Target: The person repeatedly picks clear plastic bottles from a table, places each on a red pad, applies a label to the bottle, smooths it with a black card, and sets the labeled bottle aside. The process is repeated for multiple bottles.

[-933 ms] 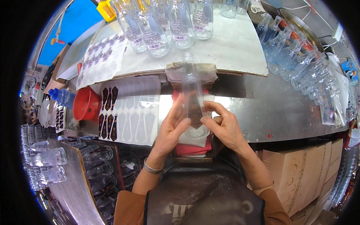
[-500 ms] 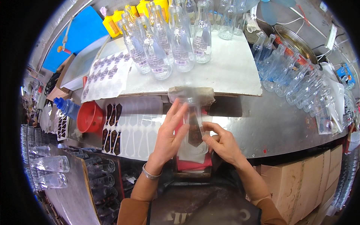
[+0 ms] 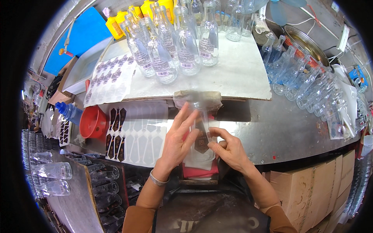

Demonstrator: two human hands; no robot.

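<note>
A clear glass bottle (image 3: pixel 196 158) lies in front of me, its neck pointing away over a cloth-wrapped rest (image 3: pixel 214 99). On its upper side is a dark, tie-shaped label (image 3: pixel 201 141). My left hand (image 3: pixel 177 136) is open, its fingers stretched forward along the bottle's left side and over its shoulder. At the right side, my right hand (image 3: pixel 229 148) is closed, with thumb and forefinger against the bottle beside the label's edge. Red and pale cloth (image 3: pixel 197 172) sits under the bottle. The neck end is blurred.
Label sheets (image 3: pixel 149 132) lie left of the bottle, near a red bowl (image 3: pixel 93 122). Several labelled bottles (image 3: pixel 189 58) stand on the raised white board (image 3: pixel 237 77). More bottles (image 3: pixel 311 91) lean in rows at right. Cardboard boxes (image 3: pixel 303 190) stand below the table's right edge.
My left fingers have shifted slightly to the right over the bottle. The right hand keeps nearly the same place and grip beside the label.
</note>
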